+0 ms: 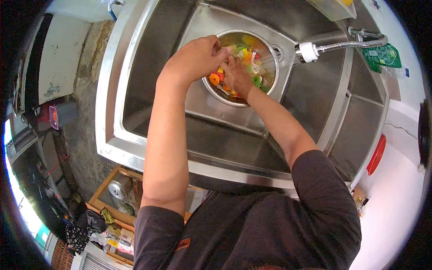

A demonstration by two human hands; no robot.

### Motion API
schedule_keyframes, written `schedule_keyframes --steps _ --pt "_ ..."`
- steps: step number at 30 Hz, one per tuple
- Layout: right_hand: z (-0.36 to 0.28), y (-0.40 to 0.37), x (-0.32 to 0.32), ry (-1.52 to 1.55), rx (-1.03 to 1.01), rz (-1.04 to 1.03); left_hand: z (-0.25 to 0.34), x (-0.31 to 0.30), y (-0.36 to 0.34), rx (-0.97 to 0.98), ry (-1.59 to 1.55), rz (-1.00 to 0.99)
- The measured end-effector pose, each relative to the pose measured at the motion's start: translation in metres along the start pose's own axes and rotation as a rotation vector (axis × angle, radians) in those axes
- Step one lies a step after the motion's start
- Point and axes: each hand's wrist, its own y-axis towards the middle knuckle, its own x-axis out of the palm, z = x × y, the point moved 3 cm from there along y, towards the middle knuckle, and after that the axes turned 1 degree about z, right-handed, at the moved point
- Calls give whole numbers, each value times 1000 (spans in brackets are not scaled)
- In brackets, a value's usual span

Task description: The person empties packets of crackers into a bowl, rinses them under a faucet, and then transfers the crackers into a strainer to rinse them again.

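Observation:
A round metal bowl [273, 83] stands in the sink, holding colourful cut pieces [247, 56] in orange, red, yellow and green that look like chopped vegetables. My left hand [202, 57] reaches over the bowl's left side, its fingers curled down towards the pieces. Inside the bowl, my right hand [237, 77] lies among them with bent fingers close to my left fingertips. Both hands look closed; what sits between the fingers is too small to make out. Water sprays into the bowl from the white tap head [308, 52] on its right.
The steel sink [198, 101] surrounds the bowl, with a raised metal edge [225, 173] between it and my body. A flexible metal hose [346, 44] carries the tap head. A green plastic packet [381, 56] lies at the right, and a pale plastic container [330, 10] stands at the top.

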Motion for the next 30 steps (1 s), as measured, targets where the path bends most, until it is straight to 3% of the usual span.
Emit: schedule_keyframes --steps 3,5,6,8,9,10,12,13,14,17,20,24,26,27,30 --pt "17 10 -6 -69 37 25 -4 3 -1 6 0 10" --pt "32 28 -34 172 239 -332 -5 5 1 15 -2 25" --pt "37 29 -40 170 236 -338 -5 5 1 23 7 32" --pt "49 24 -42 88 41 -461 -7 6 1 27 13 36" --pt "61 25 -17 44 -23 -571 -7 7 2 25 4 23" --pt "47 12 -33 43 -20 -574 -6 7 3 26 -4 12" --pt "15 -23 -67 -135 93 -369 -3 9 0 16 -4 17" --pt "10 -28 -49 -264 112 -564 -2 7 0 2 2 27" --pt "10 -33 -40 -261 114 -559 -2 6 0 5 8 27" --pt "19 -31 -17 -154 116 -414 -6 6 0 20 9 20" --pt "71 1 35 15 209 -295 -2 6 2 5 2 23" --pt "77 19 -48 308 253 -295 -1 4 0 -1 19 0" --pt "60 7 -85 101 -104 -438 -1 7 0 22 1 -3" --pt "83 -9 -32 33 97 -308 0 7 0 8 -5 -21" --pt "25 -33 -71 -56 73 -415 0 7 1 -5 7 -21"
